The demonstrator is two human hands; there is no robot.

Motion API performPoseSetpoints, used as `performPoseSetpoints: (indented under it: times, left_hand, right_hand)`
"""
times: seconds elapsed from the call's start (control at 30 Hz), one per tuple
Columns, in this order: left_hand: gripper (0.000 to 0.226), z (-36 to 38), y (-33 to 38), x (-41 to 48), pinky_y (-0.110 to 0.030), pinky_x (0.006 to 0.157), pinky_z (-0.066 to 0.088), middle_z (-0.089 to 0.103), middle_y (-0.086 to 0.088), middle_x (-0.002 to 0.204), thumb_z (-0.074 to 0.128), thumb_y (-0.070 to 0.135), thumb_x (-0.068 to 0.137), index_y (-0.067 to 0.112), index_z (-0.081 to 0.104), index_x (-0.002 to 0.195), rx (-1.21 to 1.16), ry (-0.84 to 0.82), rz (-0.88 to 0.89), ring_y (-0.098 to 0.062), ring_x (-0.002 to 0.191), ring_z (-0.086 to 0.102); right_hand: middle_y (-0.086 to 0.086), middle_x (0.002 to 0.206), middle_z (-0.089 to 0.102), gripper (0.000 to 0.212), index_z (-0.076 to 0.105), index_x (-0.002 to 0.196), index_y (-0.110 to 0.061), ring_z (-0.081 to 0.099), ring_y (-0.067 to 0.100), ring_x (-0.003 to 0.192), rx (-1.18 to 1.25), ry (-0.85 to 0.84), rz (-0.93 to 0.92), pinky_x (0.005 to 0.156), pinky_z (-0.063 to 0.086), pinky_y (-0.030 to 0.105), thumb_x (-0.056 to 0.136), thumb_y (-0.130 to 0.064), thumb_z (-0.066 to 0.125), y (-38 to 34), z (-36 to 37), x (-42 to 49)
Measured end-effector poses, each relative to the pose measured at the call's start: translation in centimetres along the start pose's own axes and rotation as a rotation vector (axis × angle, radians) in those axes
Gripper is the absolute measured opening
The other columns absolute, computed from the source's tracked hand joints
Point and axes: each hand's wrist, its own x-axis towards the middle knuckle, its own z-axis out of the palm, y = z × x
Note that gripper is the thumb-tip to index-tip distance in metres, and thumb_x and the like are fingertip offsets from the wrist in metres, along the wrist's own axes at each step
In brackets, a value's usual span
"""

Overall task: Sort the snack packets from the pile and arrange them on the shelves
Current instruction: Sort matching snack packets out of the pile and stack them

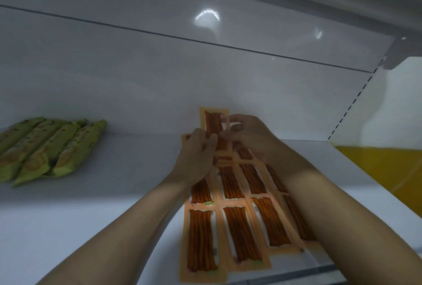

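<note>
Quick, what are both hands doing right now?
Left hand: touching the orange packet, grip cannot be told.
Right hand: pinching that same orange packet.

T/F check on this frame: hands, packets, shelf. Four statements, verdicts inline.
1. The left hand and right hand both hold one orange packet at the back of the shelf. True.
2. The green packets lie left of the rows of orange packets. True.
3. The rows of orange packets stand upright. False: they lie flat on the shelf.
4. The right hand rests on the green packets. False: it grips the orange packet.
</note>
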Motion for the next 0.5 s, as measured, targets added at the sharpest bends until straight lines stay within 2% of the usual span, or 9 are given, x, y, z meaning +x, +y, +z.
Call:
performPoseSetpoints:
  times: [0.07, 0.13, 0.2, 0.3, 0.4, 0.5]
  left_hand:
    - [0.022, -0.1, 0.0, -0.3, -0.021, 0.056, 0.042, 0.065, -0.001, 0.081, 0.048, 0.038, 0.101, 0.017, 0.052, 0.103, 0.092, -0.054, 0.004, -0.004, 0.059, 0.060]
    - [0.018, -0.8, -0.4, -0.5, -0.029, 0.072, 0.048, 0.066, 0.001, 0.089, 0.054, 0.037, 0.097, 0.025, 0.053, 0.109, 0.280, -0.041, 0.029, -0.015, 0.081, 0.063]
    - [0.016, -1.6, -0.6, -0.7, -0.037, 0.083, 0.050, 0.066, 0.003, 0.093, 0.057, 0.035, 0.094, 0.029, 0.055, 0.108, 0.424, -0.008, 0.083, -0.023, 0.091, 0.062]
    - [0.016, -2.7, -0.4, -1.4, -0.035, 0.086, 0.049, 0.064, 0.006, 0.099, 0.058, 0.034, 0.093, 0.027, 0.058, 0.108, 0.604, -0.034, 0.080, -0.022, 0.098, 0.061]
    - [0.018, -3.2, -0.5, -1.8, -0.030, 0.080, 0.044, 0.054, 0.008, 0.097, 0.059, 0.036, 0.092, 0.026, 0.059, 0.108, 0.703, -0.114, 0.086, -0.020, 0.101, 0.058]
    - [0.026, -3.5, -0.3, -2.1, -0.028, 0.082, 0.042, 0.053, 0.009, 0.103, 0.064, 0.038, 0.089, 0.027, 0.059, 0.112, 0.702, -0.235, 0.069, -0.016, 0.104, 0.055]
  right_hand:
    - [0.008, 0.077, 0.068, 0.039, 0.062, 0.120, -0.008, 0.064, 0.010, 0.058, -0.058, 0.116, 0.015, 0.050, 0.049, 0.021, 0.084, -0.002, 0.073, 0.1, -1.5, 0.4]
    - [0.013, 0.091, 0.068, 0.043, 0.058, 0.121, -0.009, 0.064, 0.014, 0.066, -0.150, 0.240, 0.096, 0.050, 0.046, 0.023, 0.083, -0.006, 0.075, 1.4, -3.5, 0.9]
    - [0.017, 0.106, 0.064, 0.045, 0.056, 0.120, -0.008, 0.062, 0.020, 0.080, -0.246, 0.330, 0.195, 0.053, 0.042, 0.023, 0.081, -0.008, 0.077, 3.3, -5.2, 1.4]
    - [0.018, 0.108, 0.063, 0.035, 0.061, 0.108, -0.006, 0.060, 0.024, 0.084, -0.285, 0.376, 0.235, 0.062, 0.045, 0.027, 0.078, -0.007, 0.078, 5.4, -6.1, 2.1]
    - [0.016, 0.105, 0.066, 0.024, 0.061, 0.085, -0.016, 0.062, 0.026, 0.088, -0.387, 0.399, 0.231, 0.071, 0.048, 0.032, 0.073, -0.009, 0.081, 6.2, -5.7, 2.8]
    - [0.006, 0.099, 0.062, 0.023, 0.062, 0.087, -0.017, 0.062, 0.024, 0.095, -0.492, 0.403, 0.221, 0.070, 0.045, 0.028, 0.073, -0.012, 0.079, 6.7, -5.3, 3.1]
